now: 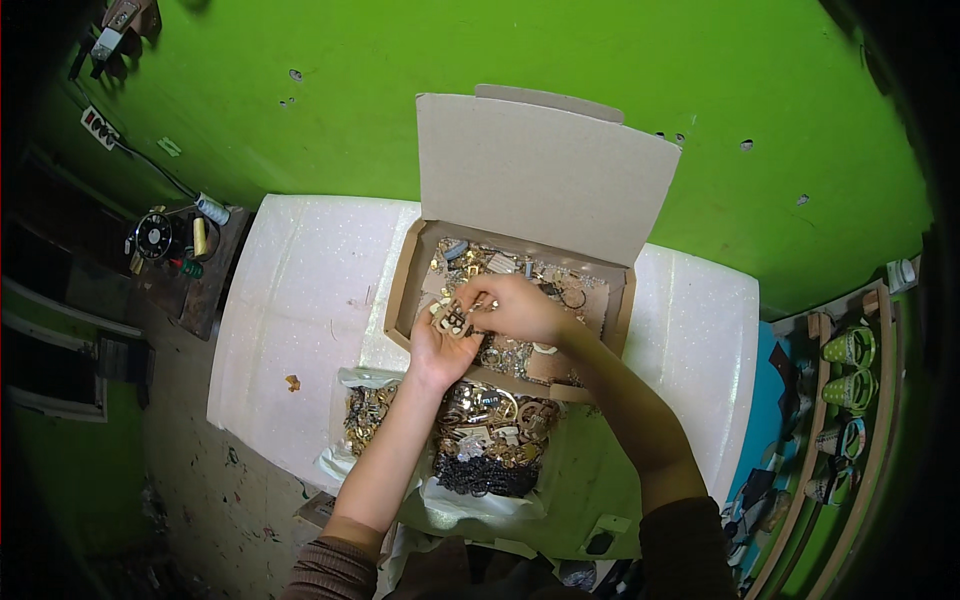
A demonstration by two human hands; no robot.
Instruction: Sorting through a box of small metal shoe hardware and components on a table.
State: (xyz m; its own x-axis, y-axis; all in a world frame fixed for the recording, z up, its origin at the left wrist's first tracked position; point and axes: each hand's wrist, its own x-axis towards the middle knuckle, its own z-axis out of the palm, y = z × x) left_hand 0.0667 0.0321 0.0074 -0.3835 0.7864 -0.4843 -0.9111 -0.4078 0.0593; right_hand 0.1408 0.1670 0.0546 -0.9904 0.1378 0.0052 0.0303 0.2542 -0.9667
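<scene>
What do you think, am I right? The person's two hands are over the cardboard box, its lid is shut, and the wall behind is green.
Almost: the lid isn't shut. The head view shows it standing open at the back of the cardboard box. The left hand and right hand are over the box, and the wall is green.
</scene>
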